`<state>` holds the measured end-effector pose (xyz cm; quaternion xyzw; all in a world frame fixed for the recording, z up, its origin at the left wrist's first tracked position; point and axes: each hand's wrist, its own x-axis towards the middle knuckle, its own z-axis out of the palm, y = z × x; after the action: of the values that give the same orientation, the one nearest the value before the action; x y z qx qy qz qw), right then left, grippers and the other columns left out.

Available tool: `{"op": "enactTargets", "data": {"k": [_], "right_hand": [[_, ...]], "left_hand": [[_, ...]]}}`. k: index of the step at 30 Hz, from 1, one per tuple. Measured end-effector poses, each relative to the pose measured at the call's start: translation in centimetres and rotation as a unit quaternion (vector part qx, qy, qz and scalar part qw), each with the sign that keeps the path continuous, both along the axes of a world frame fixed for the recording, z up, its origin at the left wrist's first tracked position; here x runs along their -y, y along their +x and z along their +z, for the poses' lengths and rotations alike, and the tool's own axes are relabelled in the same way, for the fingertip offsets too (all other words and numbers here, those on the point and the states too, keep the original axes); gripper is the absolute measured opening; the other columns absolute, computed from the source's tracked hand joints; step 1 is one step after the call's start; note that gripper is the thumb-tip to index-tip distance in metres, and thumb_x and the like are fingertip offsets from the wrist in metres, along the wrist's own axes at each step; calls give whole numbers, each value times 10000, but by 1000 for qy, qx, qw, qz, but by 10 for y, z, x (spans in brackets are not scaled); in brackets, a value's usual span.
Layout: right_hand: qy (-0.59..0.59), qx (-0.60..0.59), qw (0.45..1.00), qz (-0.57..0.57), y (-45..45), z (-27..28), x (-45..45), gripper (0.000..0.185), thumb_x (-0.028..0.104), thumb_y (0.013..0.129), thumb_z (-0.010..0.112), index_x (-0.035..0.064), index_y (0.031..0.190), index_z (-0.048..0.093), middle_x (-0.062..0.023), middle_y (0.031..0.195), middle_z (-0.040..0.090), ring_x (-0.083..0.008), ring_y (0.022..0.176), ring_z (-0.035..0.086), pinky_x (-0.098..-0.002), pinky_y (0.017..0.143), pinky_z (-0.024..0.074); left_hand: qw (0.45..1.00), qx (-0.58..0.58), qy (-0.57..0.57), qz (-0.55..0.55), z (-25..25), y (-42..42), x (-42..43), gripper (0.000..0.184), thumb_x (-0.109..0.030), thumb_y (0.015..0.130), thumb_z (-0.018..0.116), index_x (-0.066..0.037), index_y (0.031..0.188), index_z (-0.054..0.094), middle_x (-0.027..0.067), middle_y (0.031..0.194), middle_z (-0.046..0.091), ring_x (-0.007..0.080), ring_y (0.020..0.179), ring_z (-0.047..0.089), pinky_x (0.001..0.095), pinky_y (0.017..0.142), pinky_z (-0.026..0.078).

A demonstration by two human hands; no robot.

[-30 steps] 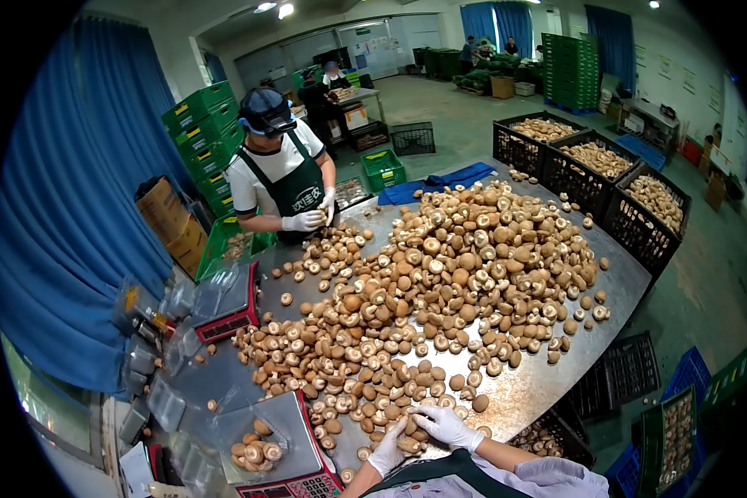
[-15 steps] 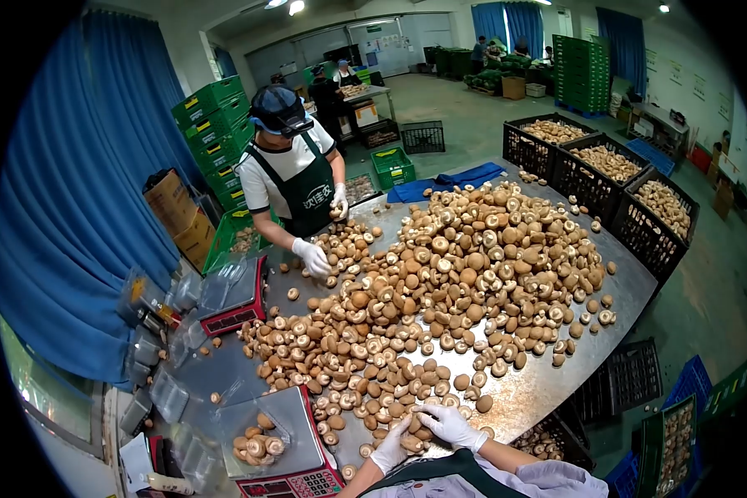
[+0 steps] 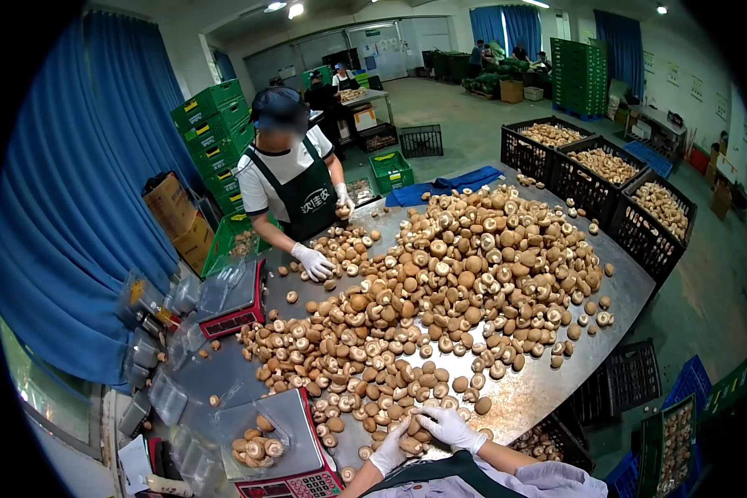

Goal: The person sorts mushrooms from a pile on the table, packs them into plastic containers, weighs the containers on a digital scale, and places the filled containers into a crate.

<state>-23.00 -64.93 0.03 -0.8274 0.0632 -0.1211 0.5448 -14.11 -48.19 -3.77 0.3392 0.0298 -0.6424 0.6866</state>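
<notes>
Both my hands wear white gloves and are close together at the near edge of the mushroom pile (image 3: 473, 266). My left hand (image 3: 388, 453) is closed around brown-capped mushrooms (image 3: 411, 446), one showing at its palm side. The fingers of my right hand (image 3: 450, 428) are bent onto a mushroom just beside the left fingertips; the fingers partly hide it. Left of my hands stands a red scale (image 3: 317, 483) with a clear plastic tray (image 3: 280, 430) of several mushrooms on its plate.
Across the metal table (image 3: 614, 274), a co-worker (image 3: 286, 178) in a dark apron handles mushrooms beside a second red scale (image 3: 234, 319). Clear plastic trays (image 3: 168, 398) lie along the left. Black crates (image 3: 651, 207) of mushrooms line the far right edge; a blue cloth (image 3: 444, 186) lies at the back.
My hands stay nearly in place, still holding mushrooms. The co-worker's head lifts a little, and their hand over the pile shifts slightly right.
</notes>
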Motion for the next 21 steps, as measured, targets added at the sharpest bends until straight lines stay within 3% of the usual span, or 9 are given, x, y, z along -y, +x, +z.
{"op": "enactTargets", "data": {"k": [2,10,17,19,21], "right_hand": [[-2,2,1000,-4,0,-1,0,287,268,914,552,62,1098,629,-200,941,657,-357,851,649,-393,727,520],[3,-13,1000,-1,0,2,0,289,274,914,550,67,1098,630,-191,943,660,-358,848,649,-393,725,521],[-10,-17,1000,-1,0,4,0,289,276,914,547,74,1103,631,-190,961,658,-358,861,647,-392,738,520],[-7,-17,1000,5,0,7,0,287,275,918,541,80,1109,629,-188,966,657,-356,870,645,-389,747,519],[-2,-16,1000,6,0,8,0,286,275,920,537,84,1113,629,-186,968,658,-355,873,645,-389,748,518]], "left_hand": [[1000,-4,-24,-13,-5,1,-1,501,-478,932,486,-115,1276,472,115,1157,610,244,926,651,367,691,569],[997,7,58,46,4,-5,4,459,-423,937,510,-122,1281,468,66,1194,588,231,1025,622,384,757,561],[999,-18,24,41,5,-6,3,450,-404,931,532,-125,1279,474,65,1188,588,236,1032,619,387,766,560],[995,15,72,67,13,-10,8,467,-453,947,452,-118,1272,468,126,1026,648,277,751,670,358,602,576],[995,20,68,66,13,-10,8,463,-450,950,449,-119,1272,468,125,1035,647,275,764,670,360,608,576]]}}
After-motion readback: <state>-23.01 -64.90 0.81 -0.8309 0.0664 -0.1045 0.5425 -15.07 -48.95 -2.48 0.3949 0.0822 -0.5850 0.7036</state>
